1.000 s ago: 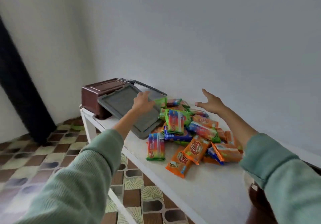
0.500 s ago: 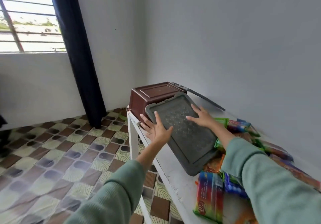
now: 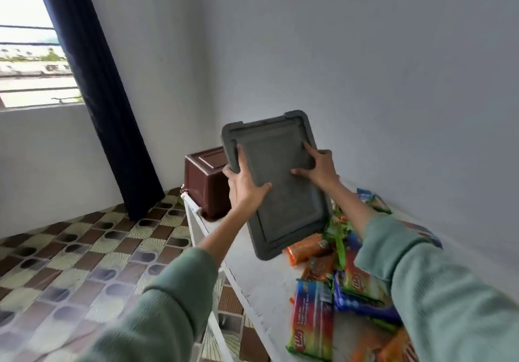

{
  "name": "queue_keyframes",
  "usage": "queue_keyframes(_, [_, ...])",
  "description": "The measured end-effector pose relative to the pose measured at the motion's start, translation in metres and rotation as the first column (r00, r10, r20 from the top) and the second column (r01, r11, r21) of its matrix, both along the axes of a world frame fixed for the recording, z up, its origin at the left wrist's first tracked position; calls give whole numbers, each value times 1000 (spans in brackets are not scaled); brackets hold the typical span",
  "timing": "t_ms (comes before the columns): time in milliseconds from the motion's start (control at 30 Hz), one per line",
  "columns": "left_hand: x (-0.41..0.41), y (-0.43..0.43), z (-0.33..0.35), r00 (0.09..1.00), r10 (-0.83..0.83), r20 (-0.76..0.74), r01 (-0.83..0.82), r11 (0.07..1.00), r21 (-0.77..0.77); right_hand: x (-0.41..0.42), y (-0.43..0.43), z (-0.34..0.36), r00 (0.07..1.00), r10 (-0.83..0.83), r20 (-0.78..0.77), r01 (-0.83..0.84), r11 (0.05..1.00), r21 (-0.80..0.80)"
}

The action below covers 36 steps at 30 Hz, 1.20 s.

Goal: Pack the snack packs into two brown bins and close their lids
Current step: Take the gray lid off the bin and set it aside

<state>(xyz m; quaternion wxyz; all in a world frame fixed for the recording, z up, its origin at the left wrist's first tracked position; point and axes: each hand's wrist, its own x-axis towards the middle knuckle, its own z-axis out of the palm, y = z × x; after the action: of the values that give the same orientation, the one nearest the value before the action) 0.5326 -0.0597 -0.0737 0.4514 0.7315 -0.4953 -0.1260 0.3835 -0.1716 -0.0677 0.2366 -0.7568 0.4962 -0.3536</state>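
Note:
A grey lid [image 3: 276,193] is lifted off the table and tilted up, held between both hands. My left hand [image 3: 244,187] grips its left edge, thumb across the face. My right hand [image 3: 320,169] grips its right edge, fingers spread on the face. Behind the lid, at the table's far left end, a brown bin [image 3: 206,183] stands upside down, partly hidden by the lid. A pile of snack packs [image 3: 337,274], orange, blue, green and rainbow-coloured, lies on the white table [image 3: 264,280] to the right, partly covered by my right sleeve.
The table stands against a grey wall on the right, its long edge falling to a patterned tile floor [image 3: 84,263] on the left. A dark curtain [image 3: 98,89] and a barred window [image 3: 31,52] are at the far left.
Both hands have taken hold of the grey lid and raised it from leaning on the bin and packs to a tilted position in the air. The view has swung left.

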Motion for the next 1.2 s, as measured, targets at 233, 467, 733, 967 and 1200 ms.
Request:
queue_keyframes(233, [-64, -18, 111, 948, -63, 311, 168, 931, -324, -88, 31, 88, 968, -146, 205, 204, 932, -299])
queue_keyframes(467, [-214, -20, 135, 890, -312, 334, 427, 828, -364, -249, 90, 127, 843, -520, 139, 523, 731, -439])
queue_keyframes(733, [-430, 16, 90, 614, -735, 288, 788, 552, -272, -445, 227, 87, 465, -885, -3, 806, 425, -412])
queue_keyframes(967, [-554, 53, 34, 394, -881, 262, 917, 358, -178, -536, 305, 36, 243, -966, -92, 915, 259, -309])
queue_keyframes(1200, [-589, 45, -2, 324, -905, 275, 946, 312, -88, -563, 309, -7, 231, -968, -93, 943, 247, -225])
